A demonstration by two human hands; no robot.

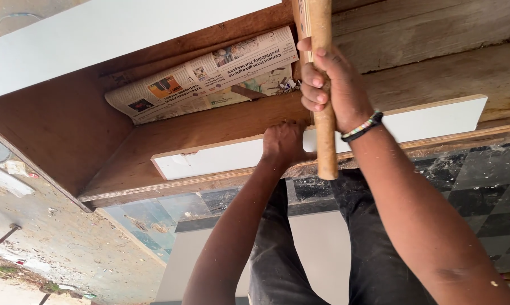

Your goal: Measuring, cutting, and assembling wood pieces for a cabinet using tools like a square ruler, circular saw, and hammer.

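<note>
My right hand (329, 85) is closed around a long wooden handle (325, 141), a hammer's by its look, raised upright with its head out of view at the top. A beaded band circles that wrist. My left hand (284, 143) is a fist pressed on the upper edge of a long white-faced board (435, 118) lying inside a brown plywood cabinet (68, 130). Whether the left fist pinches something small is hidden.
A folded newspaper (204, 73) lies deeper in the cabinet. A white panel (97, 34) forms the cabinet's far side. My dark trousers (277, 248) stand over black and teal floor tiles (480, 186). Bare dusty concrete (46, 243) lies at the left.
</note>
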